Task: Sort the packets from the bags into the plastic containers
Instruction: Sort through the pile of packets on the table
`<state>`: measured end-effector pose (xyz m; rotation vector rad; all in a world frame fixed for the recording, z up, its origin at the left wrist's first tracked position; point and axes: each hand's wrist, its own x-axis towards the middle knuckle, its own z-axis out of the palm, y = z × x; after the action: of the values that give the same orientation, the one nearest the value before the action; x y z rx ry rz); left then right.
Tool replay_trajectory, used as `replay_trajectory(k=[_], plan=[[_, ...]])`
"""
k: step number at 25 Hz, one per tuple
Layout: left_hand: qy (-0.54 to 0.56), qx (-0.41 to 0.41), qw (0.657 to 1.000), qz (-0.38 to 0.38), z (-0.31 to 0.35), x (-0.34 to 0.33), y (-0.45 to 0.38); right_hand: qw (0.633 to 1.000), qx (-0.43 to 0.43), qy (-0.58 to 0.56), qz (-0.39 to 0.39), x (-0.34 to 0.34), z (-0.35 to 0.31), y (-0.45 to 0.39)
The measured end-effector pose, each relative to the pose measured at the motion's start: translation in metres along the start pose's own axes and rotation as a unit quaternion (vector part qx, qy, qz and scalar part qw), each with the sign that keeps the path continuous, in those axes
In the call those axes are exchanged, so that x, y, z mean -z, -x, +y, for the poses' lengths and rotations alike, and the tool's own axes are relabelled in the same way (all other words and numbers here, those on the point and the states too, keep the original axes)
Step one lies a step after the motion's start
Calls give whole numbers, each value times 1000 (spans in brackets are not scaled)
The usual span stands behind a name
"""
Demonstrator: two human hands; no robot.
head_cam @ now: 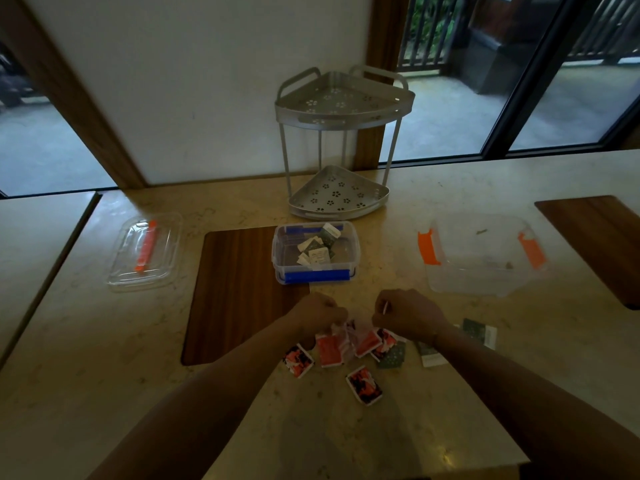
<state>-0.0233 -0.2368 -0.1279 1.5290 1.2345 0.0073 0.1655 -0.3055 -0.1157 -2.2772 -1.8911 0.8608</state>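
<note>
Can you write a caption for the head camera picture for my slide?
Both hands pinch a clear plastic bag over red packets near a blue-latched clear container.

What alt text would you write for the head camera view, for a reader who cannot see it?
Two hands, the left hand and the right hand, pull at a clear bag above red packets scattered on a marble counter. Behind stand a blue-clipped container holding dark and white packets, an orange-clipped container and a metal corner rack.
</note>
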Motion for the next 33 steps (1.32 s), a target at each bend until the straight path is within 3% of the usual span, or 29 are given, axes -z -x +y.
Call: replay_trajectory(k=[3,8,13,18,22,24,33], plan=[[35,20,999,11,23,-5,-5,994,59,-16,92,12,-7,7],[88,2,996,22,55,-11,-7,990,75,56,106,23,-12,5],[179,-7,982,55,79,-19,-16,981,86,23,170,52,8,1],[313,117,942,40,82,-50,-31,972,98,-80,199,93,38,-9],[470,68,878,-53,98,-72,-48,967,119,-112,196,117,66,-19],[454,30,890,-28,112,-82,-59,965,113,-121,203,133,85,-23],[415,72,901,105,177,-119,-93,970,51,-150,183,168,189,-53]])
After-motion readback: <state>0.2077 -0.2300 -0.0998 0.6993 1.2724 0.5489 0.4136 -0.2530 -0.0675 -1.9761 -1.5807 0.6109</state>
